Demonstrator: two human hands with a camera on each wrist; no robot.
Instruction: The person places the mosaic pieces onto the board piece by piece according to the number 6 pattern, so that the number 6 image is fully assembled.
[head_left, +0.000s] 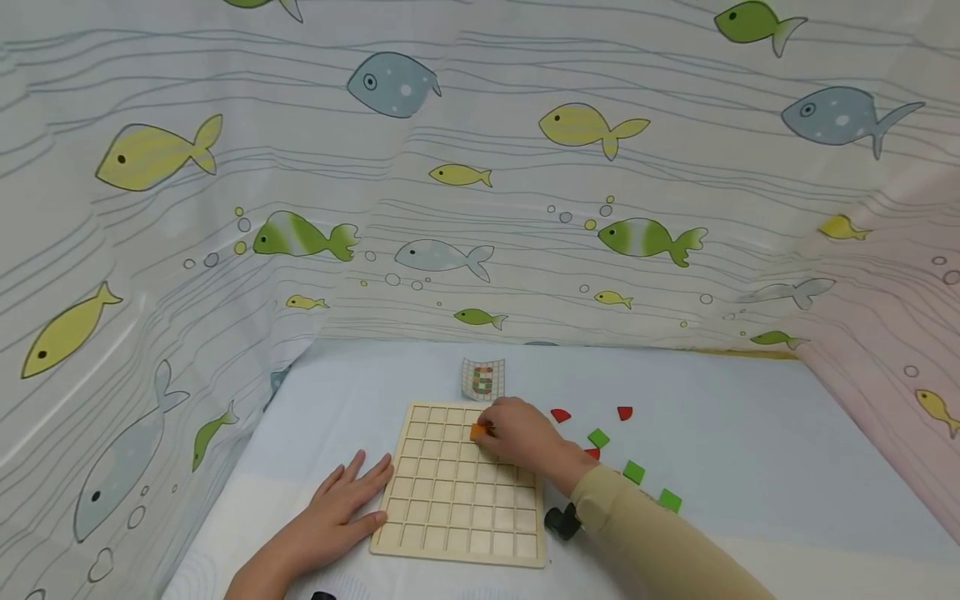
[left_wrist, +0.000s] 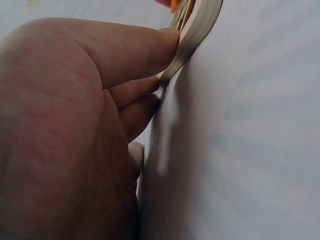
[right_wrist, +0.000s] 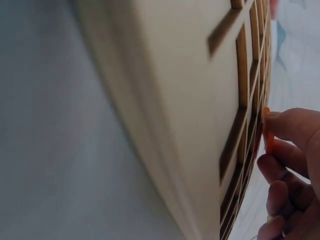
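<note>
A pale wooden board [head_left: 450, 492] with a grid of square recesses lies on the table. My right hand [head_left: 521, 435] pinches a small orange tile [head_left: 477, 432] between thumb and finger at the board's far part. In the right wrist view the orange tile [right_wrist: 269, 131] stands on edge against the grid, with a sliver of red beside it. Part of the grid is hidden under that hand. Along the board's left edge rests my left hand [head_left: 333, 518], fingers spread. Its thumb [left_wrist: 160, 47] touches the board's side in the left wrist view.
Behind the board sits a small card [head_left: 483, 380] with a coloured grid pattern. To the right lie several green square tiles [head_left: 633, 472] and red quarter-round tiles [head_left: 626, 412]. Dark objects [head_left: 562, 522] stand beside the right sleeve. A fish-print curtain [head_left: 517, 275] surrounds the table.
</note>
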